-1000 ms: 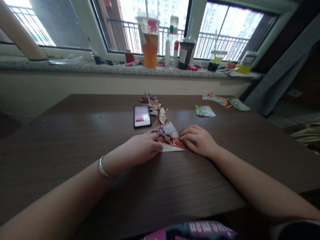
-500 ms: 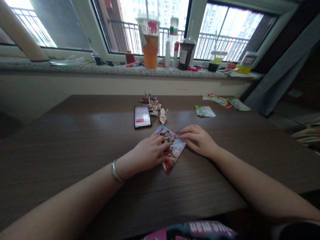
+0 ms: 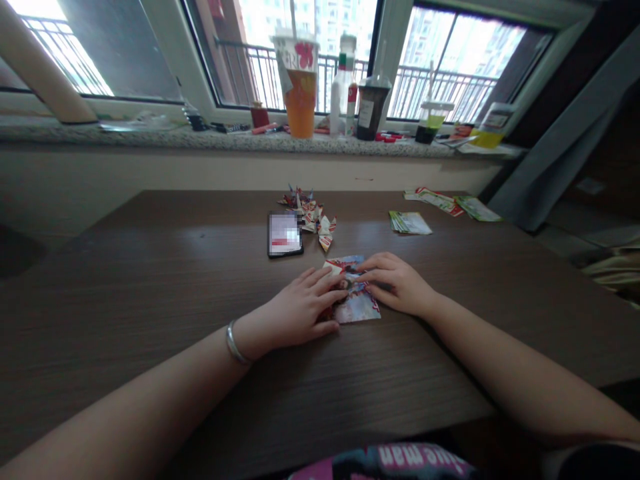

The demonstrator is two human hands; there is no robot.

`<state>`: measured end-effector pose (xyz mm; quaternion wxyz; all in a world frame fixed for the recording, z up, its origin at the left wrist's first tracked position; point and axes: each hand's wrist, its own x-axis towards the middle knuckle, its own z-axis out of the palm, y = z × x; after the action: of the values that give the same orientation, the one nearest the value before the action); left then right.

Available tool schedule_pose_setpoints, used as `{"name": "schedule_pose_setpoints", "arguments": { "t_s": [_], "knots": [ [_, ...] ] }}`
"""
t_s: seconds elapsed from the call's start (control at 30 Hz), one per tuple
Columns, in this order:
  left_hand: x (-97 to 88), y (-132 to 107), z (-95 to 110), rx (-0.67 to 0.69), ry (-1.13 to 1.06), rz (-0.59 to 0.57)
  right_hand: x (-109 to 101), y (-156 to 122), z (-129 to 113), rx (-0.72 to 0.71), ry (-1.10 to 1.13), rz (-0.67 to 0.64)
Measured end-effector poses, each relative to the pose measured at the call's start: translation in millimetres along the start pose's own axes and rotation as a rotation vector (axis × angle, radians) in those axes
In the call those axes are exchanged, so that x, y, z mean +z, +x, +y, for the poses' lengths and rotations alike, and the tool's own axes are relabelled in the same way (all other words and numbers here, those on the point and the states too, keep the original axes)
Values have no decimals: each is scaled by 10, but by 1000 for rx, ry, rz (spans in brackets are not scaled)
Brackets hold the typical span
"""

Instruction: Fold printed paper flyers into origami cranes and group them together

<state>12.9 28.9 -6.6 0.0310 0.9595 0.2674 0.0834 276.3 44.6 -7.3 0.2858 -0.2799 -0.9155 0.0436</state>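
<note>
A printed square of paper (image 3: 359, 307), mostly pale blue with red and dark patches, lies flat on the brown table (image 3: 200, 293). My left hand (image 3: 310, 303), a silver bangle at its wrist, rests over the paper's left part with fingers stretched out. On the upper right part lie the fingertips of my right hand (image 3: 395, 283), its fingers apart and slightly bent. Both hands cover some of the print. Just beyond the paper sit several folded paper pieces (image 3: 326, 230), white, red and blue.
A phone (image 3: 285, 235) with a lit, blurred screen lies left of the folded pieces. Farther right are a small stack of printed papers (image 3: 411, 223) and flat strips (image 3: 440, 201). The windowsill (image 3: 225, 139) holds drink cups, including a tall orange one (image 3: 301, 100), and a clear bottle (image 3: 344, 93).
The paper has turned from a diamond position, with a corner towards me, to edges nearly square with the table. My left hand has shifted slightly; my right hand stays almost in place.
</note>
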Motion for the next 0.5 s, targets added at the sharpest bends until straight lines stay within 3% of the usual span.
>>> {"name": "schedule_pose_setpoints", "arguments": {
  "t_s": [0.23, 0.5],
  "knots": [
    [-6, 19, 5, -1, 13, 68, -7, -3, 11, -24, 32, -35],
    [-27, 74, -29, -53, -87, 30, -1, -25, 16, -43, 72, -117]
  ]
}}
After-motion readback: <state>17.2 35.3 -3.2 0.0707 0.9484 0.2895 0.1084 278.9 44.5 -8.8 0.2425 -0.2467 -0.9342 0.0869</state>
